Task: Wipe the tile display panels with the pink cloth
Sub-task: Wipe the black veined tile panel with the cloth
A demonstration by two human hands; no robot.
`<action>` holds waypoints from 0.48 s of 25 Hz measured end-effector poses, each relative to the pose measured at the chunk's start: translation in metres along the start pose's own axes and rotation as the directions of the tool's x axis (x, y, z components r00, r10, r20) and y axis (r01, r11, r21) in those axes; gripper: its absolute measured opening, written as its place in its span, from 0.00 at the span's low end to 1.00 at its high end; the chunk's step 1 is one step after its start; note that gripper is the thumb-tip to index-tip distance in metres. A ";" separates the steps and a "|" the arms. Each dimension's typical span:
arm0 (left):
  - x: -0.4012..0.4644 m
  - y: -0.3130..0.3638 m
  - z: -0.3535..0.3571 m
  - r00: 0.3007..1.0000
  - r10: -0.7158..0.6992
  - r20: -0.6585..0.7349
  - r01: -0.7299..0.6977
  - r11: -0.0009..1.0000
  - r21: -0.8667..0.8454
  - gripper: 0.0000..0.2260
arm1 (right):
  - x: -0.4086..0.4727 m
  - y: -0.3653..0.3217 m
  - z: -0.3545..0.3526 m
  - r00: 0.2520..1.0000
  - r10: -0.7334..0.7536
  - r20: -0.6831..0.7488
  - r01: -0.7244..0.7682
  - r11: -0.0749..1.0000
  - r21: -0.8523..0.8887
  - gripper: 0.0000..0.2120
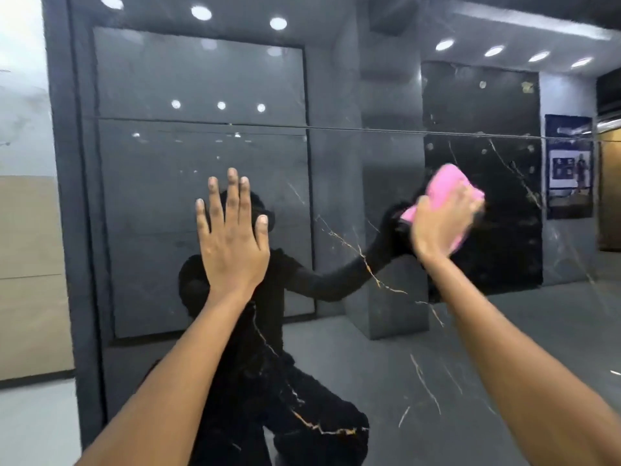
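Under the right hand [437, 227], fingers [470, 200] are clamping the pink cloth [443, 190] (left hand [232, 247] splayed flat), risking palm smudges on the panel [369, 348].

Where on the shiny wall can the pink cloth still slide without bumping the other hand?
Bare room: the glossy black gold-veined tile panel below both hands, and above them up to the thin horizontal seam. Crowded: the left hand lies flat on it; the right hand holds the pink cloth.
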State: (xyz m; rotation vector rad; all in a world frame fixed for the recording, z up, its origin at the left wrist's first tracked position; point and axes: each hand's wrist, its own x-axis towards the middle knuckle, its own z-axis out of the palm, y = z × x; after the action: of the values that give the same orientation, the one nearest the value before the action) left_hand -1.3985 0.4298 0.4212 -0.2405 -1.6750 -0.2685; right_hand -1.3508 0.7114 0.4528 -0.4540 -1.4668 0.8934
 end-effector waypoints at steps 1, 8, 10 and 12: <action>0.000 -0.001 -0.001 1.000 -0.006 0.014 0.006 1.000 0.005 0.27 | -0.021 -0.012 0.011 0.974 -0.222 0.037 0.220 0.974 0.052 0.34; -0.001 0.004 -0.006 0.999 -0.046 0.027 0.045 0.999 0.030 0.27 | 0.025 0.033 -0.002 0.600 -0.775 0.201 0.788 0.615 0.019 0.38; -0.001 0.008 -0.005 0.998 -0.064 0.014 0.063 0.997 0.047 0.27 | 0.086 0.003 -0.012 0.969 -0.242 0.042 0.242 0.970 0.004 0.35; 0.001 0.009 -0.006 0.998 -0.057 0.005 0.057 0.997 0.045 0.27 | 0.077 -0.051 0.001 0.976 -0.213 0.037 0.209 0.972 0.104 0.33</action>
State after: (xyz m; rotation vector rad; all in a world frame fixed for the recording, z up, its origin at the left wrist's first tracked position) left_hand -1.3901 0.4366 0.4229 -0.1601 -1.6945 -0.2727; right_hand -1.3491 0.7375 0.5412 -0.1991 -1.4761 0.8072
